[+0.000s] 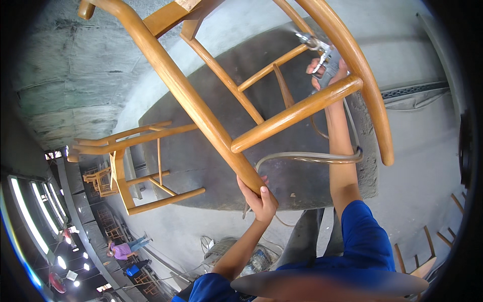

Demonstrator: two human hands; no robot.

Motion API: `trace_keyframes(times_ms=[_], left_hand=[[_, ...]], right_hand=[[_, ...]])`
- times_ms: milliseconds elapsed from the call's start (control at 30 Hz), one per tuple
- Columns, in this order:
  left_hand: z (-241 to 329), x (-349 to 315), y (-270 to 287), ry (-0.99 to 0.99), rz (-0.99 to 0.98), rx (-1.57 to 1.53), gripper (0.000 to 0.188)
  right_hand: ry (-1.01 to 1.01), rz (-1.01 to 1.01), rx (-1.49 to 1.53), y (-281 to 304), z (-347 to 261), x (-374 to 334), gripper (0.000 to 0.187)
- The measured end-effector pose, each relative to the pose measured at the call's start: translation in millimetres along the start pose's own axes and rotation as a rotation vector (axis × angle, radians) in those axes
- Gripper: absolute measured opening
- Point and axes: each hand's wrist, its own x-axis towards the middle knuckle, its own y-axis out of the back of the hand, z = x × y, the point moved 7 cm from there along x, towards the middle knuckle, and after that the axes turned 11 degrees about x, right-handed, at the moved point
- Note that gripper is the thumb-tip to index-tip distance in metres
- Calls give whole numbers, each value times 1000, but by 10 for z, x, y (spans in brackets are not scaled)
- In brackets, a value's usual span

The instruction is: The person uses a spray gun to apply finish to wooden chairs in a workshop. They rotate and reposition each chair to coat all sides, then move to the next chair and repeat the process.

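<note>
A varnished wooden chair frame (pixel 193 103) is held up tilted in front of me. My left hand (pixel 259 201) is closed round the end of one of its legs, at the lower middle. My right hand (pixel 342 74) grips a grey and silver spray gun (pixel 329 64) between the frame's legs, at the upper right. The gun's nozzle points up and left, toward the slim rails of the frame. A pale hose (pixel 297 155) loops past my right forearm. Whether the trigger is pulled, I cannot tell.
A second wooden chair frame (pixel 151 137) stands to the left, beside the large dark panel (pixel 211 171). Beneath my left arm sits a bundle of wire or hose (pixel 256 259). Further off at left are more chair frames and a seated person (pixel 121 250). Other wooden frames (pixel 427 264) lie at right.
</note>
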Motion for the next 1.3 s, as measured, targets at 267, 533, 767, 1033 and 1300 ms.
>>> trace_keyframes(times_ms=[267, 533, 767, 1033, 1300], left_hand=[[16, 69, 27, 10, -3, 16, 72], [-37, 49, 24, -26, -13, -52, 89], [-52, 23, 22, -11, -2, 16, 80], [-8, -31, 30, -17, 72, 18, 73], [-155, -275, 43, -56, 159, 157, 77]], right_hand=[[-21, 74, -105, -246, 239, 131, 53], [-402, 402, 62, 123, 884, 19, 48], [-311, 204, 601, 352, 493, -304, 54], [-202, 419, 214, 750, 44, -1367, 66], [-300, 781, -404, 1044, -1127, -3168, 45]])
